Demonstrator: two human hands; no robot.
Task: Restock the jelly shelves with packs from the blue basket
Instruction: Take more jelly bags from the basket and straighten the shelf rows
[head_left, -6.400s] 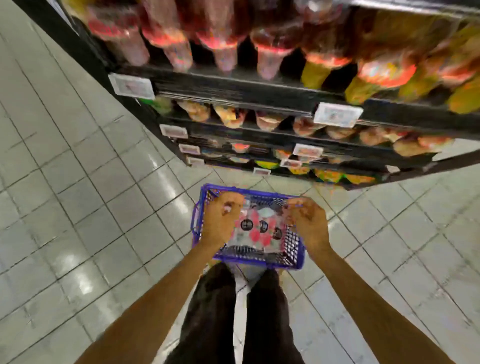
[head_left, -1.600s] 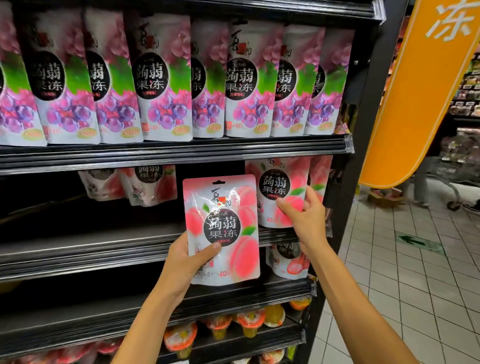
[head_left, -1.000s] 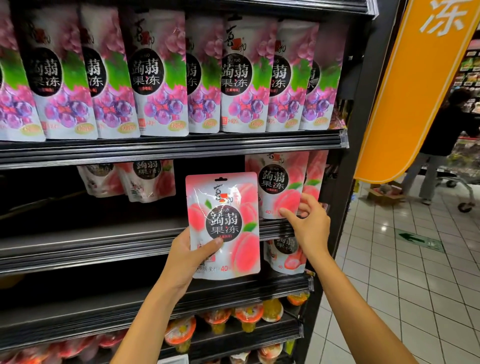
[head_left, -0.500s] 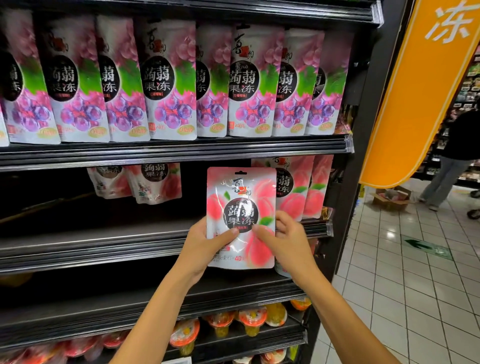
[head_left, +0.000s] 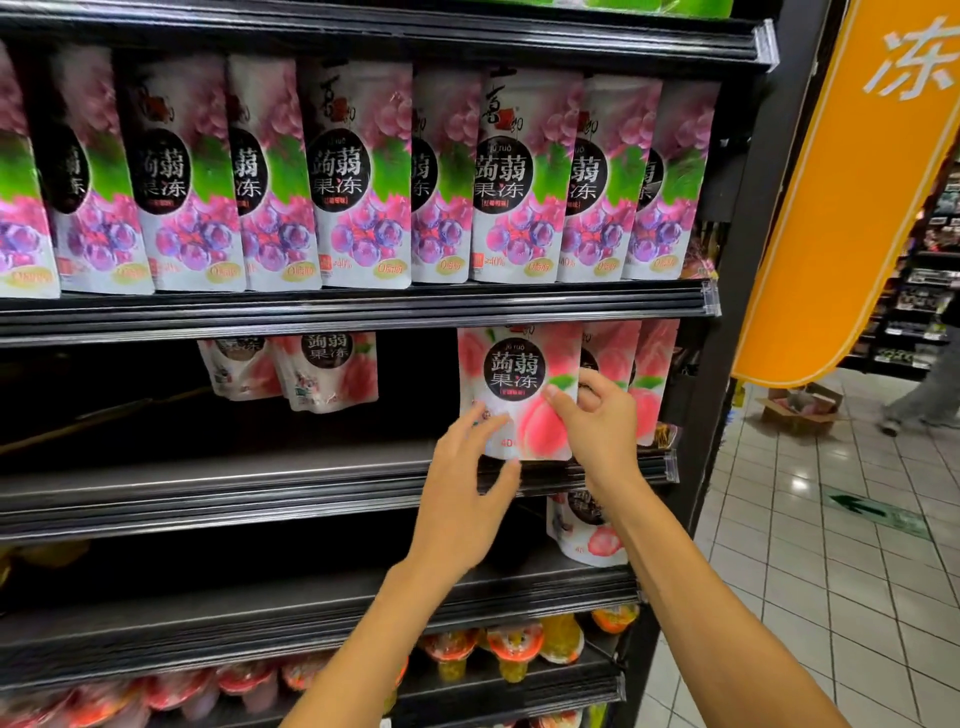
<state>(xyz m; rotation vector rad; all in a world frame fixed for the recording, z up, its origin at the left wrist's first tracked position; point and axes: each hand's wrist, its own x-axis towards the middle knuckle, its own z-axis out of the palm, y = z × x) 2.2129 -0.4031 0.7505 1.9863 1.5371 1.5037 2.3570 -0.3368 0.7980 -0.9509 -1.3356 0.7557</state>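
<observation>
A pink peach jelly pack (head_left: 514, 364) stands upright at the front of the middle shelf (head_left: 260, 483), just left of other peach packs (head_left: 649, 374). My right hand (head_left: 602, 431) pinches its right edge, index finger on the front and the other fingers curled behind. My left hand (head_left: 462, 499) has straight fingers touching the pack's lower left corner, with the thumb below the shelf lip. Two more peach packs (head_left: 322, 369) sit further back on the left. The blue basket is out of view.
Purple grape jelly packs (head_left: 358, 176) fill the shelf above. One peach pack (head_left: 587, 530) stands on the shelf below, with jelly cups (head_left: 509, 654) lower down. An orange sign (head_left: 852, 182) hangs at right; a person (head_left: 930, 395) and a cardboard box (head_left: 800, 405) are on the tiled aisle.
The peach pack went up and right from in front of the shelf onto the middle shelf. My right hand came onto its right edge. My left hand's grip loosened to fingertips.
</observation>
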